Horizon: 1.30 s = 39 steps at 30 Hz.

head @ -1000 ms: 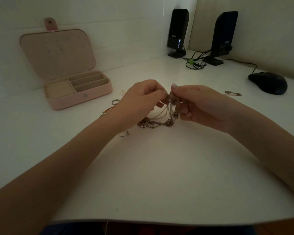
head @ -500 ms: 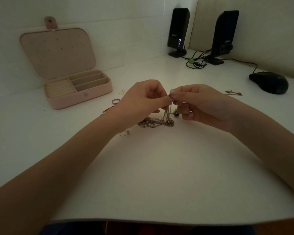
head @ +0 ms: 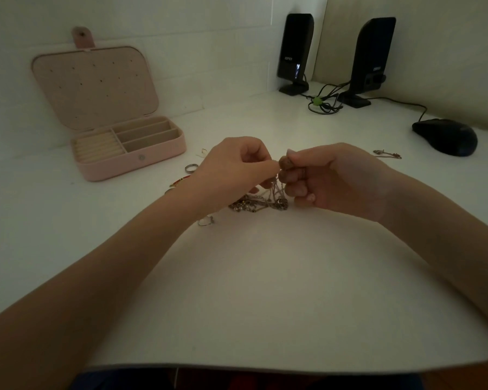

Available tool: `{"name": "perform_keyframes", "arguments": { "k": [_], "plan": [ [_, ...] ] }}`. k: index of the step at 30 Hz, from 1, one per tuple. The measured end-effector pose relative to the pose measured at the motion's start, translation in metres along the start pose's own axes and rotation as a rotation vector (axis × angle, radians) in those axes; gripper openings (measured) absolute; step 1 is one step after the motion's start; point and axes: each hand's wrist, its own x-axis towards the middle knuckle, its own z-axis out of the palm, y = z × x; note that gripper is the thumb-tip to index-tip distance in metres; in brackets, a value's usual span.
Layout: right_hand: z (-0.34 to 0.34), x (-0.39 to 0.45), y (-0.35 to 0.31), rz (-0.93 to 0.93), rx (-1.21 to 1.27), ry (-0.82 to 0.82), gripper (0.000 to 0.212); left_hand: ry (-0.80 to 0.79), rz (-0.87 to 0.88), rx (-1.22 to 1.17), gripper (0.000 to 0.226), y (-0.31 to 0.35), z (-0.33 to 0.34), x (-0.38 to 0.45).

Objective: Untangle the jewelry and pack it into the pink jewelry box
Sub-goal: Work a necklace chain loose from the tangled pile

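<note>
A tangle of thin chains lies on the white desk, with strands rising to my fingers. My left hand pinches the strands at their top. My right hand meets it fingertip to fingertip and pinches the same strands, its other fingers curled. The pink jewelry box stands open at the back left, its lid upright and its compartments showing nothing inside. Loose pieces lie around: a ring, a red-and-gold piece, a small silver piece and a small chain to the right.
Two black speakers stand against the back wall with a bundle of cables between them. A black mouse sits at the right. The desk's front edge runs close to my body.
My hands have closed together over the strands and the right hand's fingers have curled tighter. The hanging chains have settled lower onto the pile.
</note>
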Motion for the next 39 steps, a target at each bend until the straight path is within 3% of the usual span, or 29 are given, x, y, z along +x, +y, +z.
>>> {"name": "perform_keyframes", "arguments": {
  "k": [6, 13, 19, 23, 26, 32, 35, 39],
  "plan": [
    [-0.007, -0.007, -0.01, -0.061, 0.166, -0.057, 0.015, 0.096, -0.088, -0.088, 0.016, -0.007, -0.005, 0.004],
    [-0.01, -0.002, -0.01, -0.178, 0.259, 0.136, 0.013, 0.074, -0.26, -0.609, 0.015, 0.001, -0.004, 0.009],
    [-0.01, -0.001, -0.011, -0.244, 0.401, 0.221, 0.022, 0.1, -0.207, -0.37, 0.022, -0.004, -0.003, 0.006],
    [-0.014, 0.0, -0.012, -0.283, 0.552, 0.216, 0.024, 0.133, -0.204, -0.34, 0.022, -0.007, -0.003, 0.009],
    [-0.016, -0.001, -0.01, -0.258, 0.352, 0.234, 0.027, 0.141, -0.222, -0.357, 0.024, -0.007, -0.003, 0.009],
    [-0.017, 0.0, -0.007, -0.203, -0.373, 0.355, 0.01, 0.288, -0.221, -0.353, 0.019, -0.011, -0.013, 0.014],
    [-0.017, 0.002, -0.004, -0.209, -0.774, 0.338, 0.012, 0.292, -0.195, -0.329, 0.016, -0.012, -0.014, 0.015],
    [-0.02, 0.003, -0.002, -0.189, -0.893, 0.415, 0.012, 0.263, -0.172, -0.245, 0.014, -0.012, -0.011, 0.014]
  ]
}}
